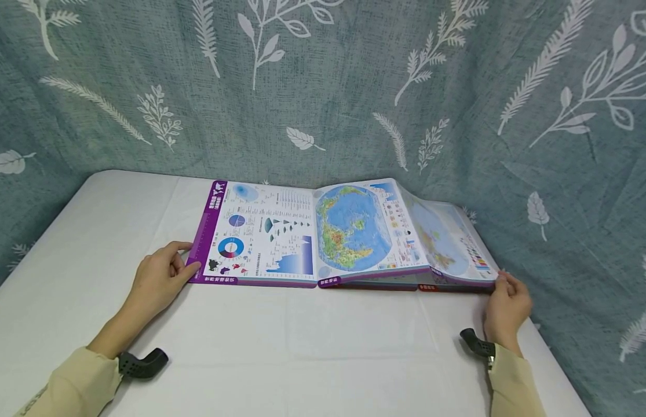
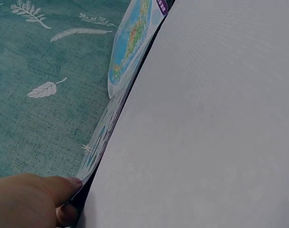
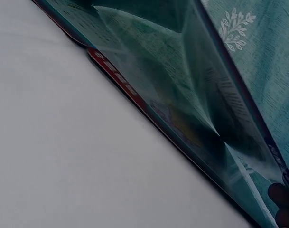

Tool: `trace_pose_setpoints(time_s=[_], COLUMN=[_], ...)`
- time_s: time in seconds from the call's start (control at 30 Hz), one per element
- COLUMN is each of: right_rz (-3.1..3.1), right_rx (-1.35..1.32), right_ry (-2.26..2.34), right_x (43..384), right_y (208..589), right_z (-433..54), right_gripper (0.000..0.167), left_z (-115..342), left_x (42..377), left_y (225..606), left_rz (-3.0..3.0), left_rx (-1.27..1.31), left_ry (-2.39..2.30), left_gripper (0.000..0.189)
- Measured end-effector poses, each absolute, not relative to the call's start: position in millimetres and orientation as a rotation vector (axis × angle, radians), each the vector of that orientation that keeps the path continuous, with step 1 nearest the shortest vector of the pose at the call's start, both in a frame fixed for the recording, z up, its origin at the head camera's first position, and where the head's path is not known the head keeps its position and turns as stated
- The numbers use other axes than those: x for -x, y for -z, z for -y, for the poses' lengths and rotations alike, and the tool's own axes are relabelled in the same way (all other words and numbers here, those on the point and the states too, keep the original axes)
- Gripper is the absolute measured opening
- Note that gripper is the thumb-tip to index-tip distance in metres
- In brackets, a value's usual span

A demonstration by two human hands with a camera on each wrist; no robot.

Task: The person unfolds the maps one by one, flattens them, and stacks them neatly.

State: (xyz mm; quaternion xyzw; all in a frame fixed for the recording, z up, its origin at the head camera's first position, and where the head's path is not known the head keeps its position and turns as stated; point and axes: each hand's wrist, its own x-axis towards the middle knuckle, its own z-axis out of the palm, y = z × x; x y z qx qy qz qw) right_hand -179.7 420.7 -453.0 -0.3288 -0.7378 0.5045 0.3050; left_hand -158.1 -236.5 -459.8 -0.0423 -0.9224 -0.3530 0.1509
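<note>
A glossy fold-out map [image 1: 262,200] lies spread across the far half of the table. Its left panel carries charts, the middle one a world map [image 1: 335,231], and the right panel [image 1: 442,226] slants beneath the middle panel's edge. My left hand [image 1: 157,277] pinches the purple left edge near the lower corner, thumb on top; the left wrist view shows that thumb [image 2: 63,187] too. At the lower right corner, my right hand [image 1: 508,307] pinches the right panel's edge. In the right wrist view, that panel stands raised above a lower layer with a red label [image 3: 116,73].
A white cloth covers the table [image 1: 302,347]. Behind it and along the right hangs a teal curtain [image 1: 328,104] with white leaf prints. Black camera mounts [image 1: 144,365] sit on both wrists, by the beige sleeves.
</note>
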Motion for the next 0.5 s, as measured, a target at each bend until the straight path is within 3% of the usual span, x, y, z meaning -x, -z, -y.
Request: trace_pose_setpoints(time_s=[0.33,0.5], right_rz=[2.154,2.261], right_rx=[0.987,1.001], right_ry=[-1.153,-0.999], right_x=[178,178], right_y=[452,454], right_z=[-434,-435], right_gripper=[0.063,0.064], left_z=[236,236], left_x=[157,156], left_y=[457,456], left_rz=[2.663,2.651], left_rx=[0.121,0.107], left_ry=[1.021,1.037], left_gripper=[0.046,0.044])
